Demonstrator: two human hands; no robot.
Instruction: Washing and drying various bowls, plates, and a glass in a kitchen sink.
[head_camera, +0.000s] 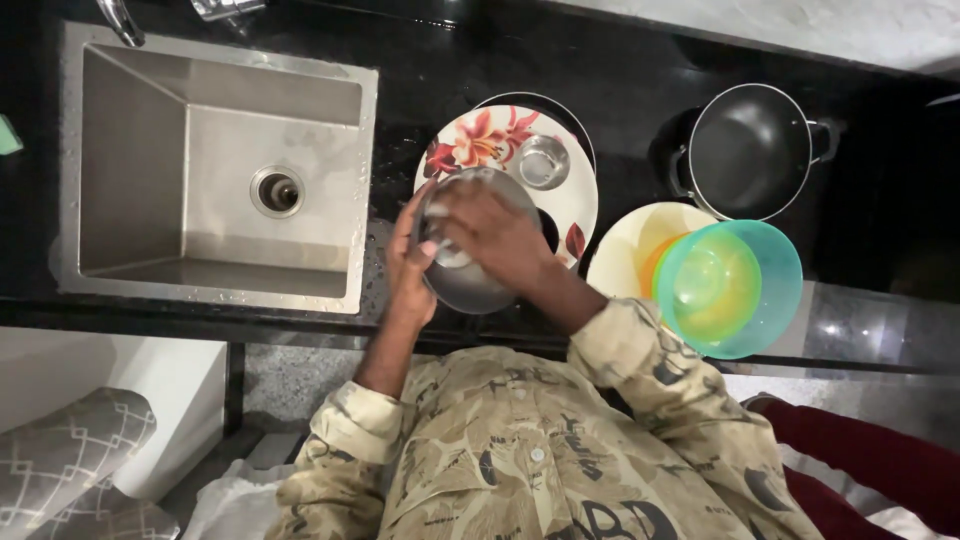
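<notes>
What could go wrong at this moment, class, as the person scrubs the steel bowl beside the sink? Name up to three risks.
1. The steel bowl, held by the left hand while the right hand rubs inside, looks soapy and might slip onto the floral plate beneath.
2. The small steel cup on that plate could get knocked.
3. The stacked coloured bowls overhang the counter edge and might tip off.

Bowl: we saw a round steel bowl (468, 285) near the middle of the frame, over the front edge of the black counter.
Finish: it was grey metal, dully shiny.
Pose: it tilted slightly, its open side up.
Contents: we spotted something pale, perhaps foam, inside.
Visibility: only its lower curve and part of its upper rim showed.
</notes>
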